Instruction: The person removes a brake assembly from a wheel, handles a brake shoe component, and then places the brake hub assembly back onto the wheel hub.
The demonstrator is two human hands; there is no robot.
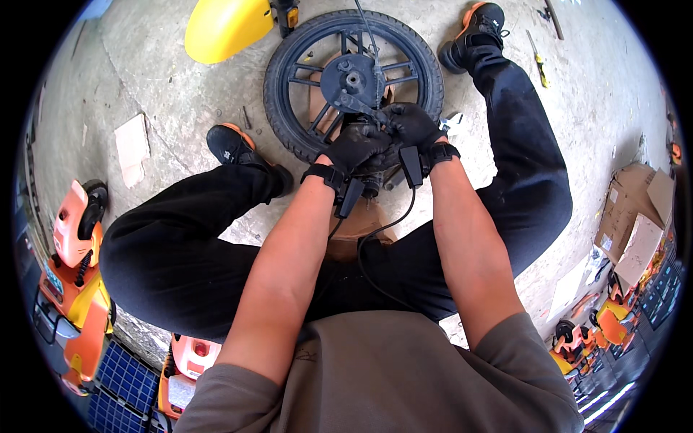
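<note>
A black spoked wheel with a tyre lies before me, its drum hub facing up and a dark cable running over it. My left hand, black-gloved, is closed at the hub's near side, beside a dark metal arm. My right hand, also gloved, is curled just right of it against the same linkage. What the fingers grip is too small and hidden to name. A dark tube shows below my hands, over brown cardboard. A silver wrench lies right of the wheel.
My legs frame the wheel. A yellow body panel lies at upper left, a screwdriver at upper right, a paper sheet left. Orange-and-yellow scooters stand at lower left. Cardboard boxes and more orange machines are at right.
</note>
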